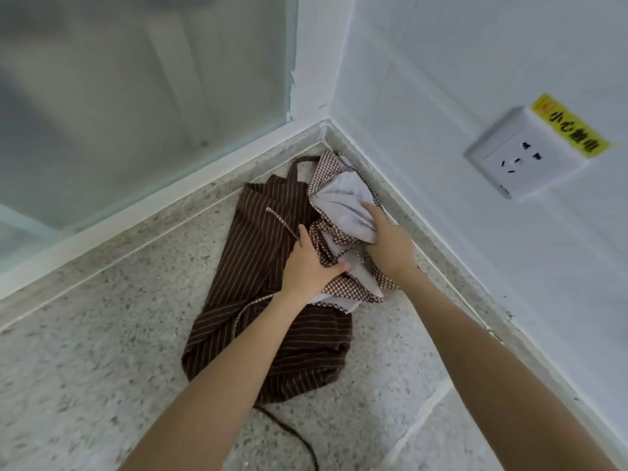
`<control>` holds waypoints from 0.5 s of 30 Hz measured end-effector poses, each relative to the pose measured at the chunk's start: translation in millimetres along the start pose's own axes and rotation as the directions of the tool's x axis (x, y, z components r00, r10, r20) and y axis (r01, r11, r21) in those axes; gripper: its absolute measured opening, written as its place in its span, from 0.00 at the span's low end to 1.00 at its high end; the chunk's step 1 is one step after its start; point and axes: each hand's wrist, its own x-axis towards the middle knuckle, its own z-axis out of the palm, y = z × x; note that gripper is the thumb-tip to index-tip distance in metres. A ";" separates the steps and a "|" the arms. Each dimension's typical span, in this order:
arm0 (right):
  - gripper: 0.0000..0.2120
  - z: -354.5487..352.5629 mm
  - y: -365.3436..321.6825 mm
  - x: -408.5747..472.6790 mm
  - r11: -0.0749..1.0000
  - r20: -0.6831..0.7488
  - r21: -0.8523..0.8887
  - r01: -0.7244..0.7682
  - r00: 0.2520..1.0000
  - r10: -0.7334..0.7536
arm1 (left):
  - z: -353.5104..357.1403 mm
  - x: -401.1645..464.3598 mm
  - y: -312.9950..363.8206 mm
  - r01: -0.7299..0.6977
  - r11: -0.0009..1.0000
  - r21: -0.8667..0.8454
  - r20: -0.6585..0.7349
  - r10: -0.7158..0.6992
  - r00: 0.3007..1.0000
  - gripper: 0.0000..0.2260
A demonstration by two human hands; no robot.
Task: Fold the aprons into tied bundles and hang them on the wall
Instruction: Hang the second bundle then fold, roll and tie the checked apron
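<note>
a person's two bare hands work a crumpled grey cotton apron with brown-and-white checked trim [343,202], which lies bunched in the corner of a speckled terrazzo floor [102,351], partly on top of a brown pinstriped fabric apron [261,266] spread beneath it. the left hand [311,263] lies on the checked edging with its thumb hooked over a fold; whether its fingers are curled under the cloth cannot be told. the right hand [387,243] clutches a gather of the grey cloth, fingers curled into it. the striped apron's long axis runs from the near floor away towards the corner, its neck loop [299,164] pointing at the skirting below a frosted glass panel [136,79]; the grey apron has no clear axis yet, being a heap. the likely trouble: lifting the grey apron could drag the striped one along, since a checked tie [238,317] loops across the stripes and may snag. a thin dark cord [292,430] trailing near the person could tangle or be stepped on. a white wall socket with a yellow warning label [530,154] sits well apart on the right wall.
</note>
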 end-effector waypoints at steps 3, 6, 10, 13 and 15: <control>0.30 -28.8 -1.2 -15.4 0.968 -0.032 0.250 0.017 0.999 -0.009 | 4.1 -7.9 9.2 -0.039 0.995 -0.092 -0.098 0.030 0.995 0.44; 0.29 -53.7 -0.9 -42.6 0.913 -0.094 0.404 0.053 0.995 -0.016 | 1.6 -29.7 14.3 -0.179 0.966 -0.188 -0.277 0.123 0.953 0.15; 0.28 -75.0 -1.9 -92.1 0.850 -0.140 0.516 0.103 0.990 -0.035 | -17.5 -75.1 7.2 -0.301 0.935 -0.187 -0.416 0.202 0.887 0.10; 0.27 -81.9 -9.7 -139.0 0.842 -0.155 0.517 0.153 0.984 -0.084 | -37.7 -120.4 -1.5 -0.341 0.932 -0.125 -0.489 0.241 0.838 0.13; 0.26 -82.4 -16.3 -172.5 0.850 -0.153 0.481 0.214 0.975 -0.159 | -48.0 -155.3 -10.2 -0.348 0.923 -0.161 -0.511 0.224 0.830 0.14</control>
